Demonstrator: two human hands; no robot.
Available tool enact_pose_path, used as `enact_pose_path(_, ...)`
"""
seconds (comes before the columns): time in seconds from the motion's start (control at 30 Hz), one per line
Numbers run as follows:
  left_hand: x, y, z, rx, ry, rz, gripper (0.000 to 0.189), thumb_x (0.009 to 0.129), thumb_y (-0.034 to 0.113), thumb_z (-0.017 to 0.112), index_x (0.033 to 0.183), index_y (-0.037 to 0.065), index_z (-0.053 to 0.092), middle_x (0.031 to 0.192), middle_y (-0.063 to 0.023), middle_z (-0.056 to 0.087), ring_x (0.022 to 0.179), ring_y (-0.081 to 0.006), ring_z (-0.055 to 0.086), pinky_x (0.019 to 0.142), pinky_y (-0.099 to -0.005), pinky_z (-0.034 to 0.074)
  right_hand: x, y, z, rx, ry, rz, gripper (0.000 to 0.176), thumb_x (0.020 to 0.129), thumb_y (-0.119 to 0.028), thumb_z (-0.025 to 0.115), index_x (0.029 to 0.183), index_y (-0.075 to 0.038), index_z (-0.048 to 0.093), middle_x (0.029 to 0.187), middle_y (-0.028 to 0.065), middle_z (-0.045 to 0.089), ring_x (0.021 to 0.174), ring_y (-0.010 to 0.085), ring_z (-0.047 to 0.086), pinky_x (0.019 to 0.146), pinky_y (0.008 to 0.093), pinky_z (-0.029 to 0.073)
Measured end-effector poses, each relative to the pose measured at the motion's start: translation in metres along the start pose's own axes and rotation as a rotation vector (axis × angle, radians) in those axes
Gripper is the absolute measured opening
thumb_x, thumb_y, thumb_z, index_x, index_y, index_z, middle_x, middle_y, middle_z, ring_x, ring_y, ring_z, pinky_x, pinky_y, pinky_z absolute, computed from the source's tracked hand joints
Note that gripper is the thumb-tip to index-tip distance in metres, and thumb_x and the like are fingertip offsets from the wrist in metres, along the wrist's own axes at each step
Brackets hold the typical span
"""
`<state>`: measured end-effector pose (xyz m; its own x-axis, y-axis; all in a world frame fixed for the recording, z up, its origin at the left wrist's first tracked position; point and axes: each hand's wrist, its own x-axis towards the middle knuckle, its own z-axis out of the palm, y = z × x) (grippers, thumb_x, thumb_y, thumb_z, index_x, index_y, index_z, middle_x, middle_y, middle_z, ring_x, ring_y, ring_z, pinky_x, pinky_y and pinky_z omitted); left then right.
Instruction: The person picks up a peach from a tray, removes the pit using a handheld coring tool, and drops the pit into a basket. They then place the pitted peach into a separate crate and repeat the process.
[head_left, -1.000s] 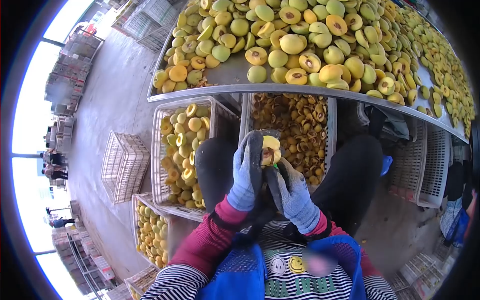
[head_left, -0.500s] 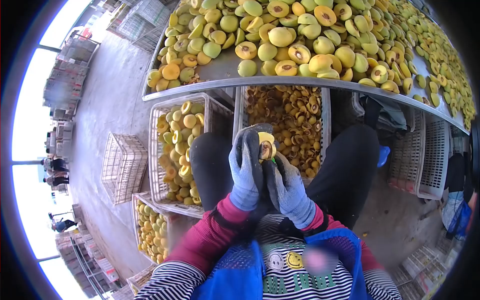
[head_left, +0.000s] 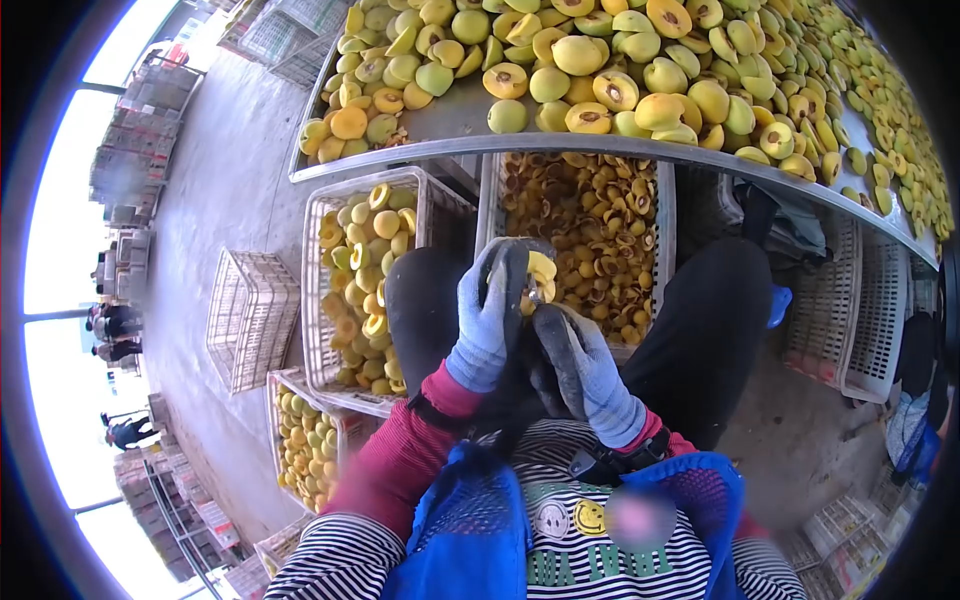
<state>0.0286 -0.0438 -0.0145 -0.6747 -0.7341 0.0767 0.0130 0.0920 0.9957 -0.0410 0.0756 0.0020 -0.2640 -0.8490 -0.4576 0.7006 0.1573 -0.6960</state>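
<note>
My left hand point(head_left: 490, 305), in a grey-blue glove with dark coated fingers, is closed around a halved apricot point(head_left: 541, 268). The fruit's yellow cut flesh faces right, above the crate between my knees. My right hand point(head_left: 585, 365), gloved alike, is closed just below and to the right of the fruit. A small metal tool tip point(head_left: 536, 296) shows between that hand and the apricot; its handle is hidden in the fingers. Below them, a crate point(head_left: 665, 250) holds many brownish-yellow apricot halves point(head_left: 590, 225).
A metal table point(head_left: 450, 150) piled with halved apricots point(head_left: 580, 55) spans the front. Left of my knee stands a crate of apricots point(head_left: 365, 290), with another fruit crate point(head_left: 305, 440) behind it. A white crate point(head_left: 253, 320) sits farther left; stacked crates point(head_left: 845, 310) stand at right.
The apricot has turned in my left hand, so its brown pit hollow no longer faces the camera. My right hand has dropped slightly away, and the metal tip has come into sight.
</note>
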Motion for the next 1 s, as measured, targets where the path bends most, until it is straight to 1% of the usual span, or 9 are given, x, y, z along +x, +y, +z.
enact_pose_path(0.03,-0.002,0.002,0.003,-0.062,0.051,-0.011,0.031,0.095,0.019,0.048,0.115,-0.004,0.053,0.102,-0.0068,0.061,0.092,-0.0123,0.057,0.083,-0.025,0.045,0.012,0.009,0.001,-0.255,0.066,-0.597,0.031,0.094,-0.023,0.051,0.11,0.003,0.053,0.07,0.0056,0.059,0.056,0.012,0.054,0.051,0.0248,0.046)
enact_pose_path(0.27,-0.006,0.027,0.009,0.071,0.108,0.009,0.032,0.094,0.015,0.047,0.119,-0.005,0.05,0.109,-0.0097,0.059,0.097,-0.015,0.057,0.088,-0.0263,0.044,0.006,0.024,-0.005,-0.631,0.156,-0.767,0.028,0.094,-0.016,0.047,0.114,0.003,0.05,0.078,0.0091,0.061,0.068,0.02,0.06,0.061,0.033,0.047)
enact_pose_path(0.3,-0.005,0.026,0.005,0.095,0.047,0.051,0.033,0.094,0.014,0.047,0.12,-0.005,0.049,0.109,-0.0101,0.059,0.098,-0.0149,0.057,0.088,-0.0263,0.044,0.005,0.019,-0.009,-0.63,0.156,-0.767,0.028,0.094,-0.016,0.047,0.114,0.003,0.05,0.078,0.0091,0.061,0.068,0.02,0.06,0.061,0.033,0.047)
enact_pose_path(0.37,-0.006,0.025,0.001,0.126,-0.03,0.05,0.033,0.093,0.012,0.047,0.121,-0.005,0.049,0.11,-0.0108,0.059,0.1,-0.0149,0.057,0.087,-0.0261,0.045,-0.002,0.004,-0.022,0.33,-0.381,0.037,0.033,0.095,-0.021,0.051,0.113,0.006,0.052,0.076,0.0079,0.06,0.066,0.0144,0.058,0.061,0.0255,0.048)
enact_pose_path(0.47,-0.007,0.015,0.005,-0.112,0.031,-0.146,0.033,0.094,0.015,0.047,0.121,-0.004,0.05,0.109,-0.0101,0.06,0.099,-0.015,0.058,0.086,-0.0258,0.046,-0.005,0.006,-0.021,0.175,-0.246,0.15,0.033,0.095,-0.02,0.05,0.114,0.006,0.051,0.087,0.0113,0.061,0.078,0.0183,0.061,0.071,0.0261,0.048)
enact_pose_path(0.7,-0.015,0.014,0.021,-0.06,0.267,0.091,0.025,0.093,0.013,0.046,0.11,-0.004,0.054,0.096,-0.0113,0.062,0.087,-0.0163,0.06,0.077,-0.0278,0.047,-0.004,0.013,-0.001,-0.672,0.127,-0.634,0.031,0.095,-0.013,0.045,0.118,0.007,0.049,0.099,0.0176,0.06,0.088,0.0267,0.06,0.078,0.031,0.046)
enact_pose_path(0.77,-0.012,0.021,0.019,0.036,0.219,0.211,0.026,0.09,0.01,0.047,0.11,-0.004,0.054,0.098,-0.0143,0.063,0.088,-0.0195,0.061,0.078,-0.0293,0.048,0.0,0.013,0.002,-0.637,0.163,-0.695,0.028,0.093,-0.016,0.043,0.107,0.007,0.048,0.075,0.0196,0.057,0.065,0.0342,0.057,0.059,0.0368,0.044)
enact_pose_path(0.87,-0.009,0.035,0.021,0.149,0.149,0.138,0.026,0.088,0.01,0.048,0.108,-0.005,0.055,0.097,-0.0148,0.063,0.087,-0.0204,0.062,0.077,-0.0297,0.048,0.006,0.023,-0.003,-0.713,0.213,-0.919,0.028,0.094,-0.019,0.045,0.108,0.005,0.049,0.072,0.014,0.057,0.064,0.0271,0.059,0.057,0.0321,0.043)
enact_pose_path(1.0,-0.001,0.026,0.014,0.175,0.009,0.234,0.025,0.088,0.008,0.049,0.108,-0.006,0.054,0.095,-0.016,0.062,0.085,-0.0236,0.062,0.075,-0.0295,0.048,-0.003,0.02,-0.002,-0.017,0.032,-0.37,0.026,0.095,-0.024,0.048,0.103,0.0,0.052,0.067,0.0065,0.054,0.053,0.018,0.055,0.048,0.0261,0.04)
